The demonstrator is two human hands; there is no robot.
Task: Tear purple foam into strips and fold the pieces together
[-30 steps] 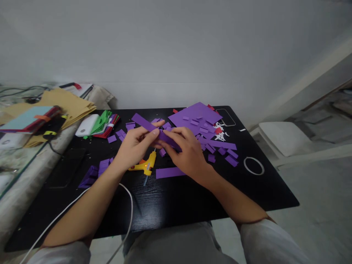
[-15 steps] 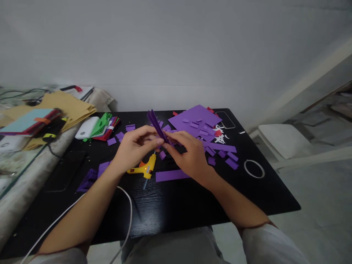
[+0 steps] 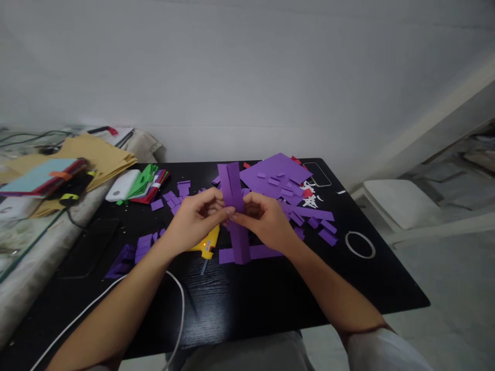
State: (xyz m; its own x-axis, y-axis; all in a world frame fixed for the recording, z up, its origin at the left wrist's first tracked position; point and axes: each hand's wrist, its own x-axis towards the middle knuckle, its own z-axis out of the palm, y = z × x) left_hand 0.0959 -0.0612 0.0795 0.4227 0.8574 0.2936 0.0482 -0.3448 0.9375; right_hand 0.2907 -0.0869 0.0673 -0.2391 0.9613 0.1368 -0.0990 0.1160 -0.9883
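Both my hands pinch a long purple paper strip (image 3: 234, 211) that stands nearly upright over the black table (image 3: 270, 293). My left hand (image 3: 195, 222) grips its left edge with thumb and fingers closed. My right hand (image 3: 266, 220) holds the right edge the same way. The strip looks creased along its length. A yellow glue gun (image 3: 207, 243) lies under my left hand, and a flat purple strip (image 3: 266, 252) lies behind the held one.
A large purple sheet (image 3: 275, 175) and several small purple cut pieces (image 3: 319, 221) lie at the right. A white ring (image 3: 360, 244) sits near the right edge. Green and red paper (image 3: 149, 180), a white box (image 3: 122, 184) and brown envelopes (image 3: 96, 154) are at the left. A white cable (image 3: 178, 299) runs forward.
The strip has turned from slanting to the left into a nearly upright position, and both hands have drawn closer together around its middle. The view has shifted slightly downward.
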